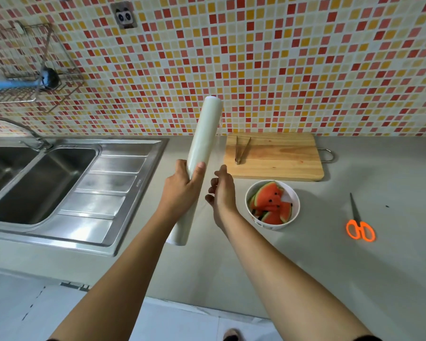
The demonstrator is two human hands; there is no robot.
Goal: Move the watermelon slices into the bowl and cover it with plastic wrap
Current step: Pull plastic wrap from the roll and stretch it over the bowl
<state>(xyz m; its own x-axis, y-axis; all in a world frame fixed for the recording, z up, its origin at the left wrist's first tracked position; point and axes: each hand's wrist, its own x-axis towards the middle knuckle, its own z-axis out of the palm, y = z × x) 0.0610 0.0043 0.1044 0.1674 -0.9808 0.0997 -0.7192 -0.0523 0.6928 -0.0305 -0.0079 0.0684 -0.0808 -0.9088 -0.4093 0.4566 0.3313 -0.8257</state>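
Note:
A white bowl on the grey counter holds several red watermelon slices with green rind. Left of it, my left hand grips a long roll of plastic wrap, held above the counter with its top leaning to the right. My right hand is just right of the roll, fingers curled at a thin, nearly invisible edge of film. I cannot tell whether the fingers pinch the film.
A wooden cutting board with metal tongs lies behind the bowl. Orange-handled scissors lie to the right. A steel sink with a drainboard is at the left. A tiled wall stands behind.

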